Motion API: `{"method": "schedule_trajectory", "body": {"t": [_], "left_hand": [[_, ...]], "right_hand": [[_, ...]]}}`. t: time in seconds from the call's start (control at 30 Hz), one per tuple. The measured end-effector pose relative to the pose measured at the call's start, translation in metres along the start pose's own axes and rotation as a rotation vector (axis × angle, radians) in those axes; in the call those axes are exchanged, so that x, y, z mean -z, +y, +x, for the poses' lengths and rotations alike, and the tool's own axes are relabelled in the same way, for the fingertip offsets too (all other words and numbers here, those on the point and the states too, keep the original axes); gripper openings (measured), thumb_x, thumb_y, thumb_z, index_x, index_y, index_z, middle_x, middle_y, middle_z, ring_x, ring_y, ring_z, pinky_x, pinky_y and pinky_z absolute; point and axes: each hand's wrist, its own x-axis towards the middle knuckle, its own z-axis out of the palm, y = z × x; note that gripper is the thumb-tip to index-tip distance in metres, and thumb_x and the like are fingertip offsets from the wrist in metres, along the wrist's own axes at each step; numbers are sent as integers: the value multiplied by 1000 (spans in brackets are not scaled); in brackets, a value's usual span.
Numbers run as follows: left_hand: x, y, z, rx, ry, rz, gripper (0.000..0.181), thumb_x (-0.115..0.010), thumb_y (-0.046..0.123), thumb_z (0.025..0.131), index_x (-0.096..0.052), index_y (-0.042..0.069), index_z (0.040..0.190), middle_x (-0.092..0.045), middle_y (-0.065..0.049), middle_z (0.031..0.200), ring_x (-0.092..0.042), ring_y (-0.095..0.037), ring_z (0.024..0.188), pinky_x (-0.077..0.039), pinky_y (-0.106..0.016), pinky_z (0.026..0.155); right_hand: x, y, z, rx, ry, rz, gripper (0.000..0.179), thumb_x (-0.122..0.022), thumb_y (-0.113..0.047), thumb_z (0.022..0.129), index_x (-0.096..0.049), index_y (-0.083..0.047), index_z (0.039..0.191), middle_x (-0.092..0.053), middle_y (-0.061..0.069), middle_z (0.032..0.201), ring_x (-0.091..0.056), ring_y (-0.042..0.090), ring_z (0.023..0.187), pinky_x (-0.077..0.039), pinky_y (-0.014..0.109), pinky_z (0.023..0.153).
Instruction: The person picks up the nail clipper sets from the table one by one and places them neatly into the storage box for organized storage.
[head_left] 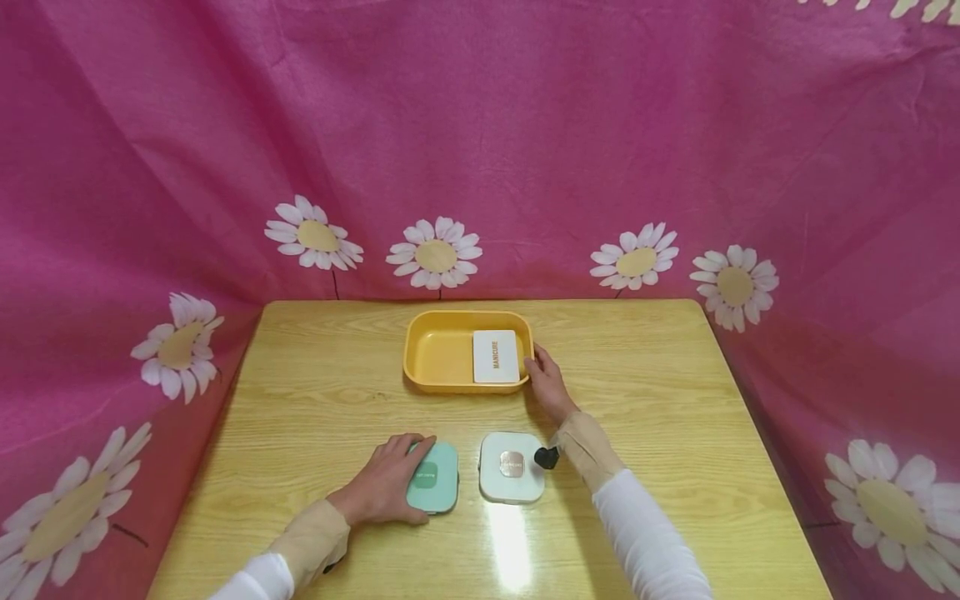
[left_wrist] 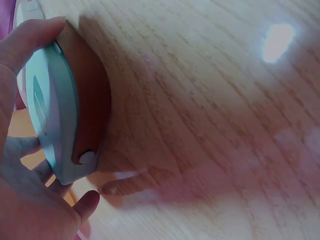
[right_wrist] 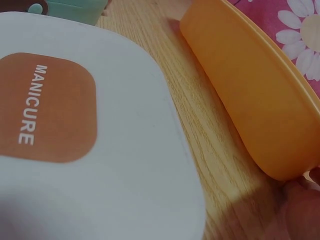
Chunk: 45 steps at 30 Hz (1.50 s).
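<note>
My left hand (head_left: 386, 483) grips a mint-green manicure case (head_left: 437, 477) from its left side, thumb at the near edge and fingers at the far edge. In the left wrist view, the case shows a brown lower side and a round pale button. At the back, my right hand (head_left: 551, 386) holds the right end of a yellow tray (head_left: 438, 387), its fingertips at the corner. A white box (head_left: 495, 357) lettered MANICURE lies inside the tray's right half. Between my arms lies a white manicure case (head_left: 512, 492) with a copper label, flat on the table.
The wooden table (head_left: 315, 400) has rounded back corners and carries a bright light reflection near its front. Pink cloth (head_left: 480, 142) with daisies hangs behind it and along both sides. A black wrist camera (head_left: 547, 457) overlaps the white case's right edge.
</note>
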Motion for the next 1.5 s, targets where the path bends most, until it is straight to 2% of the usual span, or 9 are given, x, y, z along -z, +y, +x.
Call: {"method": "schedule_trajectory", "body": {"t": [0.33,0.47,0.67,0.93,1.07,1.3,1.5], "left_hand": [[-3,0,-1,-8,3,35,117,-91,44,64,-37,5,160,-46,-18,147,-44,-38,135,-39,-58,110],[-5,-1,0,-11,2,36,115,-91,43,65,-37,5,160,-46,-18,147,-43,-38,136,-40,-58,109],[-6,1,0,-15,14,25,113,-90,41,65,-39,4,159,-47,-19,146,-44,-38,135,-41,-57,109],[-9,0,0,-5,24,12,112,-90,40,65,-39,5,159,-47,-18,146,-44,-37,135,-41,-56,111],[-7,2,-1,6,29,7,113,-90,40,65,-39,4,159,-47,-18,146,-44,-36,135,-41,-55,112],[-3,2,0,37,43,-54,115,-92,41,65,-38,5,160,-46,-16,148,-44,-34,134,-42,-54,110],[5,2,2,39,65,-59,118,-92,40,64,-36,5,161,-45,-16,150,-42,-34,136,-42,-54,111]], "right_hand": [[2,2,-1,-4,-29,20,54,-35,-16,115,-22,1,165,-29,23,168,-29,33,156,-26,45,126],[4,-5,-2,-33,-61,49,55,-34,-15,115,-19,3,165,-24,25,170,-25,34,157,-24,45,127],[3,4,0,-30,-31,31,55,-34,-17,115,-20,0,166,-26,21,170,-27,31,157,-24,44,127],[3,4,-2,-14,-19,14,53,-35,-18,115,-25,0,164,-31,21,168,-31,31,155,-28,45,126],[2,3,-1,-17,-18,19,52,-36,-18,115,-27,0,164,-32,20,168,-32,30,154,-28,45,126],[2,0,-1,-20,-20,16,53,-37,-18,115,-26,-1,164,-32,19,168,-33,29,154,-29,43,126],[4,-1,0,-23,-28,-4,55,-36,-19,115,-24,0,165,-31,21,168,-33,31,154,-29,44,125]]}}
